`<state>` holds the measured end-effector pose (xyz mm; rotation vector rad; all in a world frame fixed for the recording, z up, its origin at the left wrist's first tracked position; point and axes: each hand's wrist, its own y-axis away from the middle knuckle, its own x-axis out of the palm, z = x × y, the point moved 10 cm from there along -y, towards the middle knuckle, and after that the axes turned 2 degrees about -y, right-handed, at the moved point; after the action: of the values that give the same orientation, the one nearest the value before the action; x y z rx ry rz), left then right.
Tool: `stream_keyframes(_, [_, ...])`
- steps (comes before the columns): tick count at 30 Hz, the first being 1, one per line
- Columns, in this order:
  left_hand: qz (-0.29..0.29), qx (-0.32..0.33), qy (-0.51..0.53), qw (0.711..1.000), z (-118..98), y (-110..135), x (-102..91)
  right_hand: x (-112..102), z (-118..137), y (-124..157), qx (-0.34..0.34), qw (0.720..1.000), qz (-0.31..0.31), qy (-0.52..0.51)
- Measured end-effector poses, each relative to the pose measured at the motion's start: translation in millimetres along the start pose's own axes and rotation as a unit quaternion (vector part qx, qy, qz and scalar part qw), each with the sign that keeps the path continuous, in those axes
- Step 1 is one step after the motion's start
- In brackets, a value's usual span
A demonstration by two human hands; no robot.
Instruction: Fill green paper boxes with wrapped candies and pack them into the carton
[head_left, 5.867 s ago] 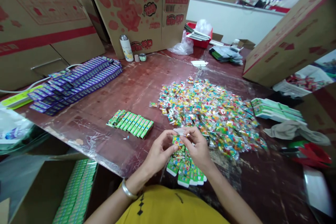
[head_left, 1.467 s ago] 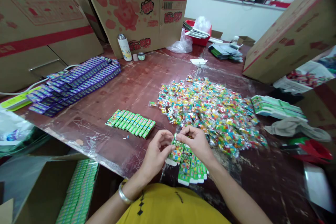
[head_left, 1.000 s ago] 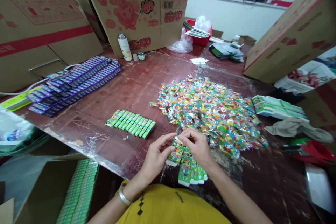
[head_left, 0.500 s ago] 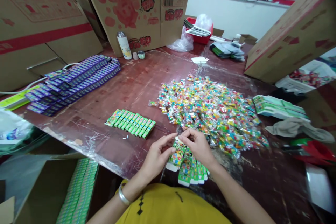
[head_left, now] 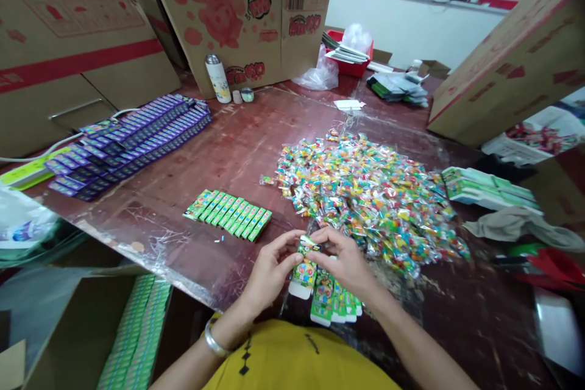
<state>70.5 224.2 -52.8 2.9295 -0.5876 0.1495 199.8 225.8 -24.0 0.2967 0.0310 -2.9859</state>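
Between my hands is a small green candy box [head_left: 302, 273], its white flap hanging toward me. My left hand [head_left: 273, 265] grips its left side between thumb and fingers. On the other side my right hand [head_left: 342, 257] pinches the box near its top end, its fingers partly covering that end. Several more flat green boxes [head_left: 323, 300] lie fanned out under my right hand, close to my body. Beyond my hands spreads a heap of wrapped candies [head_left: 365, 195]. A row of green boxes [head_left: 233, 214] stands to the left of my left hand.
Purple boxes [head_left: 132, 140] are stacked at the left. A flask [head_left: 218, 80] stands before a large carton [head_left: 237, 18]. Green card bundles [head_left: 489, 187] and a grey cloth [head_left: 525, 225] lie at the right. An open carton [head_left: 68, 329] below the table edge holds green boxes.
My right thumb has moved down onto the front of the green box, and my right fingers have bent over its top end. The other things keep their places.
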Motion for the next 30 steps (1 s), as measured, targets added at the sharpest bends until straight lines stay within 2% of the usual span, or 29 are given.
stream_keyframes(3, [-0.006, 0.000, 0.005, 1.000, 0.6, -1.0, -0.1, -1.8, -2.9, -0.4, -0.008, 1.000, -0.001, 0.017])
stream_keyframes(7, [-0.007, 0.007, -0.012, 1.000, -1.7, -2.1, 0.6, -0.9, -16.4, -8.3, 0.031, 0.998, 0.013, -0.062])
stream_keyframes(9, [-0.009, 0.012, -0.017, 1.000, -3.2, -1.2, -0.6, 3.5, -18.5, -10.2, 0.042, 0.997, 0.031, -0.063])
stream_keyframes(13, [-0.009, 0.003, -0.008, 1.000, 2.2, 2.4, -4.1, 10.1, -7.7, -13.5, 0.012, 0.997, 0.079, 0.011])
stream_keyframes(15, [-0.017, -0.012, -0.001, 1.000, 9.2, 2.5, -7.8, 7.3, 3.1, -23.2, -0.035, 0.991, 0.098, 0.082])
stream_keyframes(16, [-0.025, -0.020, -0.002, 0.999, 12.4, 1.9, -10.1, 1.7, 9.1, -31.8, -0.066, 0.985, 0.087, 0.136])
stream_keyframes(17, [-0.034, -0.025, -0.006, 0.999, 14.9, 0.9, -12.6, -6.4, 15.4, -42.7, -0.099, 0.973, 0.059, 0.200])
stream_keyframes(19, [-0.058, -0.034, -0.011, 0.998, 18.1, -1.3, -17.4, -23.7, 27.8, -66.7, -0.161, 0.923, -0.032, 0.348])
stream_keyframes(21, [-0.078, -0.054, 0.013, 0.995, 21.7, -2.1, -20.3, -21.8, 30.1, -91.0, -0.202, 0.866, -0.050, 0.455])
stream_keyframes(23, [-0.087, -0.083, 0.062, 0.991, 26.4, -0.8, -21.3, -16.4, 26.9, -111.2, -0.223, 0.841, -0.044, 0.491])
stream_keyframes(25, [-0.082, -0.105, 0.109, 0.985, 29.5, 1.4, -20.9, -16.2, 26.0, -122.3, -0.230, 0.843, -0.050, 0.484])
stream_keyframes(27, [-0.074, -0.114, 0.145, 0.980, 31.0, 3.4, -22.3, -22.9, 30.6, -122.1, -0.230, 0.849, -0.075, 0.469])
stream_keyframes(28, [-0.074, -0.116, 0.158, 0.978, 31.9, 4.0, -23.8, -29.9, 35.4, -117.8, -0.228, 0.861, -0.098, 0.444])
stream_keyframes(30, [-0.080, -0.117, 0.170, 0.975, 34.5, 3.8, -27.3, -49.9, 44.6, -102.5, -0.210, 0.903, -0.154, 0.342])
